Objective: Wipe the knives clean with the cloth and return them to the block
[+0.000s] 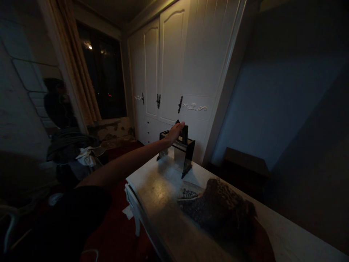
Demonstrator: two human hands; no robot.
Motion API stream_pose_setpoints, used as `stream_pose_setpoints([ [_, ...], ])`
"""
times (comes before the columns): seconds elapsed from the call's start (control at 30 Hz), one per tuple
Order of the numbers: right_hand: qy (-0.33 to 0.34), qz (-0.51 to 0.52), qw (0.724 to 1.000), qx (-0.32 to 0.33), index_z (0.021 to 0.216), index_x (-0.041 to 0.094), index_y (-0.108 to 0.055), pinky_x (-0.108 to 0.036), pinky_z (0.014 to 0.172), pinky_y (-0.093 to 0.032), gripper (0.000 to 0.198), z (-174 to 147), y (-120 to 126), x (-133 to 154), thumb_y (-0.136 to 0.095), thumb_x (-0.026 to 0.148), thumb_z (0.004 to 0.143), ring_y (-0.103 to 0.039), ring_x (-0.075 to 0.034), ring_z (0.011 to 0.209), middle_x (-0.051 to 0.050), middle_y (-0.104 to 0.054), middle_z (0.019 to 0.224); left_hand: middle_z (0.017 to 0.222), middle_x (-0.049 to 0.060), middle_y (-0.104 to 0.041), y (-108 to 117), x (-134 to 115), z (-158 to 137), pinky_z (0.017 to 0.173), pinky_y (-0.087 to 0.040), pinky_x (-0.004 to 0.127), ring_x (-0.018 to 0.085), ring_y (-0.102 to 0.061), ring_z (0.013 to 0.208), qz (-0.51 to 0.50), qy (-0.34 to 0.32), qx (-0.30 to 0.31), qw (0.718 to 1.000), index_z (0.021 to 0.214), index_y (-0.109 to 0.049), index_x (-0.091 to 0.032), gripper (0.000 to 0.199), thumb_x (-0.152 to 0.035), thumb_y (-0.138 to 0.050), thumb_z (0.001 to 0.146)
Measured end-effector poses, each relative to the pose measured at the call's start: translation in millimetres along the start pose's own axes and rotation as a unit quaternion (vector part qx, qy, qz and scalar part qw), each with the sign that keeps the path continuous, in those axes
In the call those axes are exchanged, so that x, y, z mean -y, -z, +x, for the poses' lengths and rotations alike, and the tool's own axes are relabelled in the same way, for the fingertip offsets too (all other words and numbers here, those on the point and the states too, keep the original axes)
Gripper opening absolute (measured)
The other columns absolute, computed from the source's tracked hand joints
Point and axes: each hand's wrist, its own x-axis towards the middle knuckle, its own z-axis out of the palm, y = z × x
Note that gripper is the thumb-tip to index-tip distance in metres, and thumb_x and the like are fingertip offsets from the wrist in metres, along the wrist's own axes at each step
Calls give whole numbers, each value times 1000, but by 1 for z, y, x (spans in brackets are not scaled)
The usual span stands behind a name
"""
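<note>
My left arm stretches forward over the white table (155, 185). At its far end, my left hand (175, 133) is closed round the black top handle of a box-shaped appliance (178, 157). That appliance has pale, shiny sides, a black frame and black feet; its exact kind is hard to make out in the dim light. It stands upright on the table with its feet touching the top. Nearer to me lies a crumpled dark patterned cloth (218, 207), apart from the appliance. My right hand is outside the view.
A tall white wardrobe (173, 62) with dark handles rises behind the table. Left of it are a dark window (105, 72) and a curtain (76, 62). Clothes (73, 145) are heaped at the left, below a dark-clothed person (58, 103). A brown box-like piece (245, 162) stands at the right.
</note>
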Motion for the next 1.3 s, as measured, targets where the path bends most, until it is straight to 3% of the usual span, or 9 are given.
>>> stream_pose_setpoints([
  [0.13, 0, 7, 1000, -11, 91, 15, -73, -50, 86, -52, 48, -2, -3, 1, -73, 42, 52, -66, -41, 97, -15, -73, 100, 78, 2, -61, 6, -17, 5, 71, -47, 25, 11, -59, 69, 54, -35, -67, 996, 83, -55, -15, 20, -33, -56, 90],
  [0.27, -13, -6, 1000, 18, 95, 14, -73, -48, 87, -53, 48, 1, 3, -10, -74, 41, 54, -66, -41, 99, -14, -73, 102, 76, 1, -61, 18, -32, 12, 64, -45, 23, 12, -59, 67, 114, -92, -132, 980, 87, -55, -16, 4, -19, -56, 84],
  [0.37, -17, -18, 999, 23, 92, 15, -72, -48, 89, -52, 47, 4, 6, -17, -76, 41, 54, -64, -41, 102, -14, -72, 106, 73, -1, -57, 30, -36, 16, 61, -42, 22, 11, -55, 63, 199, -128, -172, 956, 88, -56, -18, 13, -13, -61, 77],
  [0.47, -9, -16, 1000, 13, 87, 15, -71, -49, 89, -51, 45, 5, 6, -17, -76, 43, 52, -64, -42, 102, -14, -73, 103, 76, 0, -59, 38, -31, 18, 65, -42, 23, 12, -55, 67, 279, -130, -146, 940, 89, -60, -18, 21, -13, -69, 70],
  [0.63, 11, -17, 1000, -18, 86, 15, -72, -51, 91, -49, 46, 2, 3, -11, -75, 43, 50, -63, -43, 101, -15, -73, 98, 77, 2, -65, 41, -12, 20, 68, -44, 26, 15, -59, 70, 316, -70, -72, 944, 85, -64, -15, 27, -17, -79, 62],
  [0.93, -46, 31, 998, -40, 85, 17, -72, -50, 90, -47, 44, -1, -5, 3, -75, 42, 48, -62, -42, 103, -14, -72, 95, 77, 1, -65, 35, -6, 28, 76, -46, 29, 17, -61, 77, 397, -78, -99, 909, 81, -65, -14, 18, -18, -73, 66],
  [1.1, -41, 42, 998, -34, 84, 18, -73, -51, 90, -47, 45, 0, -4, -1, -76, 38, 44, -63, -42, 99, -14, -73, 95, 82, 3, -67, 23, -37, 35, 77, -45, 30, 17, -60, 79, 447, -126, -116, 878, 86, -66, -13, 19, -25, -71, 72],
  [1.3, -22, 33, 997, -60, 78, 20, -72, -54, 95, -44, 39, 2, -1, -7, -76, 39, 45, -63, -42, 98, -13, -73, 95, 87, 7, -67, 12, -102, 65, 77, -44, 32, 19, -60, 81, 480, -231, -175, 828, 83, -63, -15, 18, -28, -70, 74],
])
